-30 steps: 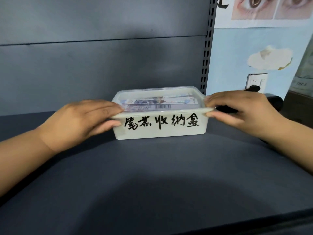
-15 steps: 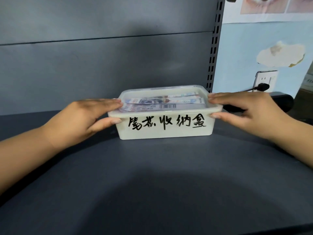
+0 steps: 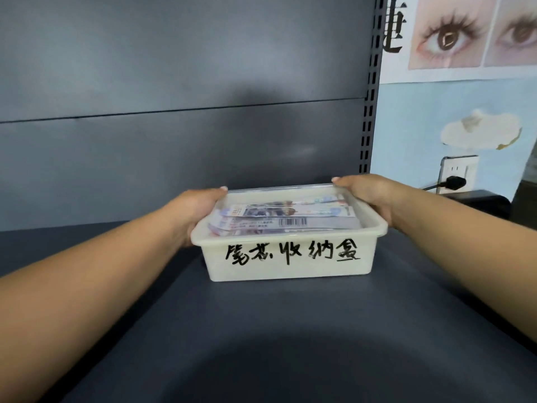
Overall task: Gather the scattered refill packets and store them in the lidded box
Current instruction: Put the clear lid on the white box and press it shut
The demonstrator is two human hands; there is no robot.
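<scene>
Centre frame: left hand (image 3: 194, 212) and right hand (image 3: 370, 196) grip the lidded box (image 3: 286, 254) holding refill packets (image 3: 284, 218); storing looks done, release next.

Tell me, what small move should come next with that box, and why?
Probably let go and draw both hands back. The white plastic box with black handwriting rests on the dark grey shelf, its clear lid is on, and the printed refill packets lie inside. The left hand and right hand grip its ends, and no loose packets are in view.
</scene>
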